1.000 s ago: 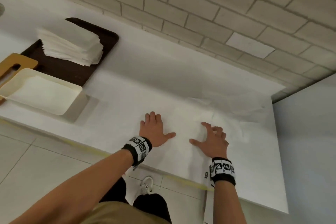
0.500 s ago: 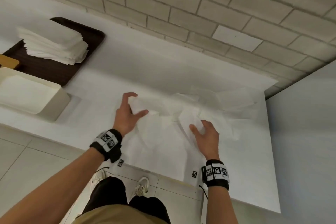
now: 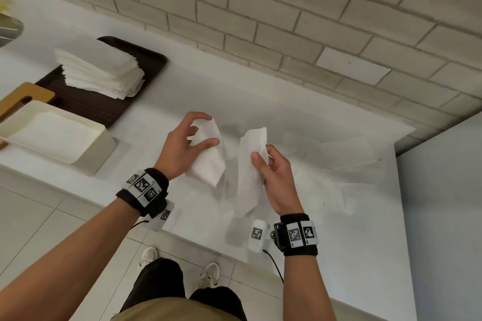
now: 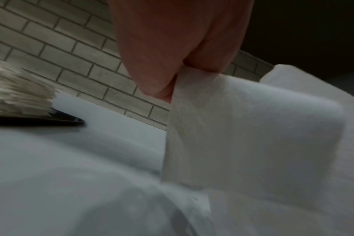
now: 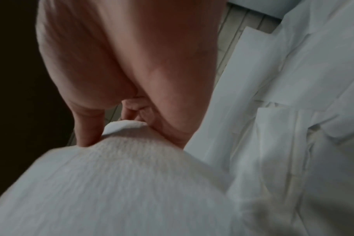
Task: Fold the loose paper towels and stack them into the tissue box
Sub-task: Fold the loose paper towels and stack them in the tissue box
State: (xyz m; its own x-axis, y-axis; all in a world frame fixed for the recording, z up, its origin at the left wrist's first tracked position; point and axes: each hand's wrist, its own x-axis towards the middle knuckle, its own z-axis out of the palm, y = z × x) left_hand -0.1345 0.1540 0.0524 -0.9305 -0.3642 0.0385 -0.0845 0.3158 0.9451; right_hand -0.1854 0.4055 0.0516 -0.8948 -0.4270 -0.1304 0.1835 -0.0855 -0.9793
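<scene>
A white paper towel [image 3: 208,164] hangs in the air above the white counter [image 3: 182,86], sagging between my two hands. My left hand [image 3: 206,130] pinches its left end between thumb and fingers, and my right hand [image 3: 263,156] pinches the right end [image 3: 250,169]. The left wrist view shows my left hand [image 4: 182,75] pinching the towel [image 4: 243,127] at its top edge. In the right wrist view my right hand [image 5: 119,123] grips the towel [image 5: 121,175] the same way. The cream tissue box [image 3: 88,159] stands open at the left with white towels inside.
A stack of folded towels [image 3: 99,70] sits on a dark tray [image 3: 104,109] behind the box, beside a wooden lid [image 3: 23,96]. Several loose towels [image 3: 339,159] lie spread on the counter's right side. A brick wall [image 3: 260,8] backs the counter.
Both hands lay flat on a towel on the counter, then closed on it. They have now lifted it off the counter, and it hangs between them.
</scene>
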